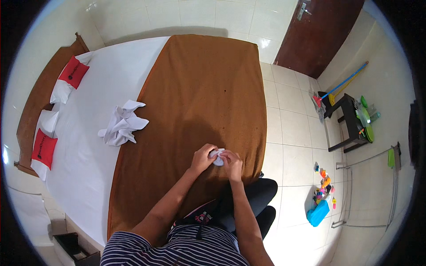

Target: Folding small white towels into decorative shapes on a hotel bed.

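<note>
A small, tightly rolled white cloth (218,162) is held above the brown bedspread (206,73). My left hand (202,160) grips its left side, the thumb lying along the edge. From the right, my right hand (233,165) pinches its upper part between thumb and fingertips. Part of the roll is hidden behind my fingers. To the left, a heap of twisted and folded white cloth (123,123) lies across the border between the bedspread and the white sheet (109,71), apart from both hands.
Red-and-white pillows (44,148) rest by the wooden headboard (31,99). On the tiled floor to the right, a blue container (318,213) lies beside scattered small toys (322,189). A black table (348,114) holds green dishes, near a broom (346,81) and a metal rack (366,226).
</note>
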Demonstrator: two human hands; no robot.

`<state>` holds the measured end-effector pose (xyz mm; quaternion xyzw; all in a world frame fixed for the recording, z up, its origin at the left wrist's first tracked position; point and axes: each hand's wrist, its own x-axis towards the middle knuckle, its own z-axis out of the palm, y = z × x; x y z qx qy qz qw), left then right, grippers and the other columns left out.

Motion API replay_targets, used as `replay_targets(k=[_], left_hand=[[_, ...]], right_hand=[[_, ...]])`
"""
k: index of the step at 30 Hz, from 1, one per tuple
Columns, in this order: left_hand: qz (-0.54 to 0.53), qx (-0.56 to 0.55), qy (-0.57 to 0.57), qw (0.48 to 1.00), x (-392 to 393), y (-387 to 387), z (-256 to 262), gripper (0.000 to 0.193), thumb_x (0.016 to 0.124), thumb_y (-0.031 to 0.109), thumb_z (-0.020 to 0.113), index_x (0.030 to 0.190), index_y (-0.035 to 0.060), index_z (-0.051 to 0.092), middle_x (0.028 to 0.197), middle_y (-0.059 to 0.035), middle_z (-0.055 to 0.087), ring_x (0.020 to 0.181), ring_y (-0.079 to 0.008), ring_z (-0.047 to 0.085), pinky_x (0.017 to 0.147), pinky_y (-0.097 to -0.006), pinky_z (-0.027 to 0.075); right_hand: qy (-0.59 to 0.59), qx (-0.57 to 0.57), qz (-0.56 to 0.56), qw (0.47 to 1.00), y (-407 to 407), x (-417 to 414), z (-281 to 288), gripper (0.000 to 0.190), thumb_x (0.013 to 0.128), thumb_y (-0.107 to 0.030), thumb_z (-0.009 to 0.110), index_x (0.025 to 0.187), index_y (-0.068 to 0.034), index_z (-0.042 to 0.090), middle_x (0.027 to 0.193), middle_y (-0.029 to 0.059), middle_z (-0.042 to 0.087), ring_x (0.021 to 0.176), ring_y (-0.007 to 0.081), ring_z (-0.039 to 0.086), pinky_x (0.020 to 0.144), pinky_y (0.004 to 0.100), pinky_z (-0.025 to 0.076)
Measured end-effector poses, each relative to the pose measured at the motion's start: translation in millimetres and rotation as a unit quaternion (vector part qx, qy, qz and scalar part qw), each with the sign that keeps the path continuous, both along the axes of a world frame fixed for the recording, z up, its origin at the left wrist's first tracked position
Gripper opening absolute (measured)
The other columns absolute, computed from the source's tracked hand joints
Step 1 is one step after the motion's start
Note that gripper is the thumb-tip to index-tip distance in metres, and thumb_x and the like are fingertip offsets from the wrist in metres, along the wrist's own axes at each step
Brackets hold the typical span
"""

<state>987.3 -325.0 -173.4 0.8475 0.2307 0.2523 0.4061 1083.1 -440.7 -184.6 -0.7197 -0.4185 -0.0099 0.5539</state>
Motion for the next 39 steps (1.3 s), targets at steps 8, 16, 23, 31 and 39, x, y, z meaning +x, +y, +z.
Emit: replay_targets(k=[8, 16, 23, 31, 39], left_hand=[[-0.004, 0.035, -0.003, 0.999, 3, -2, -4, 0.018, 0.081, 0.02, 0.062, 0.094, 0.0086, 0.059, 0.093, -0.0087, 0.06, 0.084, -0.0309, 0.061, 0.069, -0.0401, 0.049], [0.027, 0.045, -0.014, 0.999, 0, -6, -10, 0.015, 0.084, 0.018, 0.055, 0.094, 0.0073, 0.058, 0.09, -0.0121, 0.059, 0.084, -0.034, 0.059, 0.069, -0.0424, 0.047], [0.023, -0.01, -0.028, 0.999, 1, -7, -6, 0.012, 0.085, 0.014, 0.056, 0.093, 0.0055, 0.058, 0.089, -0.0135, 0.059, 0.083, -0.0334, 0.06, 0.068, -0.0399, 0.048], [0.046, 0.073, -0.01, 0.996, 3, -9, -24, 0.014, 0.087, 0.013, 0.055, 0.099, 0.006, 0.053, 0.088, -0.0147, 0.057, 0.08, -0.0338, 0.06, 0.067, -0.0397, 0.048], [0.075, 0.006, -0.014, 0.997, 2, -12, -30, 0.015, 0.085, 0.013, 0.055, 0.097, 0.0053, 0.052, 0.093, -0.0138, 0.053, 0.083, -0.0348, 0.058, 0.069, -0.0434, 0.048]], right_hand=[[-0.087, -0.082, -0.059, 0.991, 5, 4, 4, 0.017, 0.073, -0.007, 0.068, 0.089, -0.004, 0.063, 0.083, 0.0117, 0.061, 0.078, 0.0312, 0.058, 0.069, 0.0397, 0.048], [-0.124, -0.122, -0.042, 0.984, 12, 2, 6, 0.012, 0.074, -0.008, 0.066, 0.085, -0.004, 0.062, 0.081, 0.0116, 0.056, 0.08, 0.031, 0.057, 0.069, 0.0403, 0.048], [-0.158, -0.134, 0.077, 0.975, 5, 18, 6, 0.009, 0.076, -0.007, 0.063, 0.085, -0.006, 0.064, 0.085, 0.01, 0.059, 0.082, 0.0301, 0.057, 0.071, 0.0386, 0.049], [0.019, -0.234, 0.031, 0.971, 20, 13, 19, 0.01, 0.075, -0.011, 0.066, 0.084, -0.006, 0.065, 0.087, 0.0106, 0.06, 0.084, 0.0299, 0.058, 0.075, 0.0403, 0.048], [0.04, -0.351, 0.023, 0.935, 42, 17, 18, 0.025, 0.069, -0.01, 0.071, 0.091, -0.007, 0.06, 0.093, 0.0114, 0.059, 0.09, 0.0313, 0.058, 0.079, 0.0432, 0.047]])
